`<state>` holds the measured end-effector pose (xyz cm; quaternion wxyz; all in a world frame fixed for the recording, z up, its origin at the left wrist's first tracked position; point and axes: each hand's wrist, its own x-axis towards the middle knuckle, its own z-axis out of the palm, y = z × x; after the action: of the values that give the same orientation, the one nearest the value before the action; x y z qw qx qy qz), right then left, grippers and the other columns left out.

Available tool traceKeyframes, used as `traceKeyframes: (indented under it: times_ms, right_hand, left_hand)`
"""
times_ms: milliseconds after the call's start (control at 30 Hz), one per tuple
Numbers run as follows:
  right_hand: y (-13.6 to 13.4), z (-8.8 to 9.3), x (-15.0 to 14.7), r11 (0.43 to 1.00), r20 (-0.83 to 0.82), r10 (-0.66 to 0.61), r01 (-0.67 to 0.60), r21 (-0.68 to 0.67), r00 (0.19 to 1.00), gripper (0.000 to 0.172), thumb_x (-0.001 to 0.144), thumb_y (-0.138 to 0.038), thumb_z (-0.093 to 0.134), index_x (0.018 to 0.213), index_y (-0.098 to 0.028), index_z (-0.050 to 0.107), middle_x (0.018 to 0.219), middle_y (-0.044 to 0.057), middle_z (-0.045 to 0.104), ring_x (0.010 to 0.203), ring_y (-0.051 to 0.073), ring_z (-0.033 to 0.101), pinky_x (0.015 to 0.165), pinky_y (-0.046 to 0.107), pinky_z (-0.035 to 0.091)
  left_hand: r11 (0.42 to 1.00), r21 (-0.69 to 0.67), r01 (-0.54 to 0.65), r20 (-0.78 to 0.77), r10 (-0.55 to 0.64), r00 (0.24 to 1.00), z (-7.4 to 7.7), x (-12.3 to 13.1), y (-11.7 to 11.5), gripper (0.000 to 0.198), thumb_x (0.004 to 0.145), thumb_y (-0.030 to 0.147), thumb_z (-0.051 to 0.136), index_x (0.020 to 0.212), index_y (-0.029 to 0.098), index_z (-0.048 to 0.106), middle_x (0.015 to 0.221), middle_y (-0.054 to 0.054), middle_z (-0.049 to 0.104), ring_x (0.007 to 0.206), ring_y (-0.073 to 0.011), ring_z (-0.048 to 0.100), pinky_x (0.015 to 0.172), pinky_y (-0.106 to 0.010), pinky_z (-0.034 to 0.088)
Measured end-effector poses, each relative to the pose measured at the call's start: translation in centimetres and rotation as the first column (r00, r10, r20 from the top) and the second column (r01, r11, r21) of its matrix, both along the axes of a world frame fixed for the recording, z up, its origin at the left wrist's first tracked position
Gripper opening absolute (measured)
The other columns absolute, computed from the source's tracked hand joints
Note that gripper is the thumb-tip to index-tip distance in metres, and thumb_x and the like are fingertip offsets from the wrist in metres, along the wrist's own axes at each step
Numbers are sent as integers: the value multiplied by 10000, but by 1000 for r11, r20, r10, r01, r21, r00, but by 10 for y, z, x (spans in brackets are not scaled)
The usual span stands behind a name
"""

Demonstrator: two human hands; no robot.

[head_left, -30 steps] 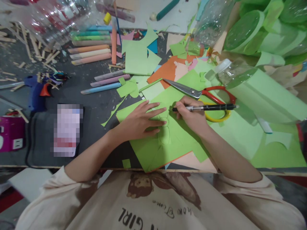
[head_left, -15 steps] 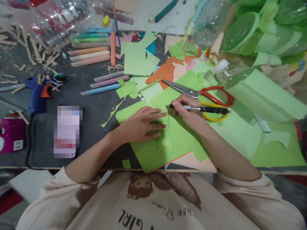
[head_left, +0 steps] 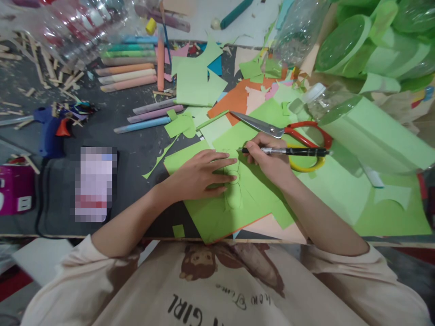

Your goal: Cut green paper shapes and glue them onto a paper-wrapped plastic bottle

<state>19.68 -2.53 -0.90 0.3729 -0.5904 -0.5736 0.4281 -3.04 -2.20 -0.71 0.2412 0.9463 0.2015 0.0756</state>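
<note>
A black pen (head_left: 295, 151) lies pinched in the fingers of my right hand (head_left: 268, 156), its tip on or close to a bright green paper sheet (head_left: 207, 219). My left hand (head_left: 204, 176) rests flat on that sheet with its fingers spread. Beside my left fingertips, pencil-thin outlines of rounded shapes (head_left: 234, 194) are drawn on the paper. Just beyond my right hand lie scissors (head_left: 258, 124) with red and yellow handles, the blades pointing left.
A phone (head_left: 95, 185) with a blurred screen and a blue glue gun (head_left: 50, 131) lie on the left. Several markers (head_left: 129, 81) and paper scraps (head_left: 193, 81) spread across the back. A paper-wrapped plastic bottle (head_left: 380, 133) lies at the right.
The pen has tilted a little, its back end swinging slightly away from me. My left hand stays in place on the sheet.
</note>
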Motion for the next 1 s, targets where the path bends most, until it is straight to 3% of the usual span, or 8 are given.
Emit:
traceKeyframes:
  times_ms: [333,1000]
  right_hand:
    - [-1,0,-2,997,-26,-79,79,-12,997,298,774,-293,593,508,-244,468,419,-56,494,416,107,416,479,283,329]
    - [2,5,-2,995,-42,-62,58,-79,997,295,761,-287,585,499,-244,456,382,-59,488,382,103,419,461,268,361]
  left_hand:
    - [1000,7,6,44,-6,999,-1,1,0,339,1017,345,462,1202,245,727,1458,-102,594,1363,-321,521,1131,-540,408]
    - [1000,-9,-5,-31,5,999,1,1,1,348,1023,357,450,1227,280,721,1494,-66,565,1384,-297,499,1152,-500,380]
